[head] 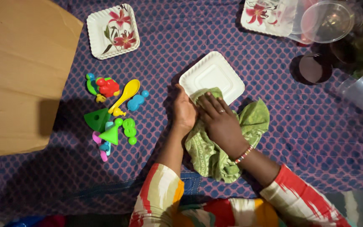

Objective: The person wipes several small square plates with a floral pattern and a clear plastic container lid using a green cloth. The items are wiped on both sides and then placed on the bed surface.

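A plain white square plate (215, 73) lies upside down on the patterned purple cloth (311, 126). My left hand (183, 111) grips its near-left edge. My right hand (220, 122) presses a green patterned cloth (209, 151) onto the plate's near corner. The green cloth trails back toward my lap and bunches to the right of my wrist.
Colourful plastic toys (112, 111) and a yellow spoon (125, 94) lie to the left. Two flowered square plates (112, 30) (265, 14) sit at the back. Clear plastic containers (328, 21) and a dark lid (314, 68) stand at the right. A wooden board (17, 71) fills the left.
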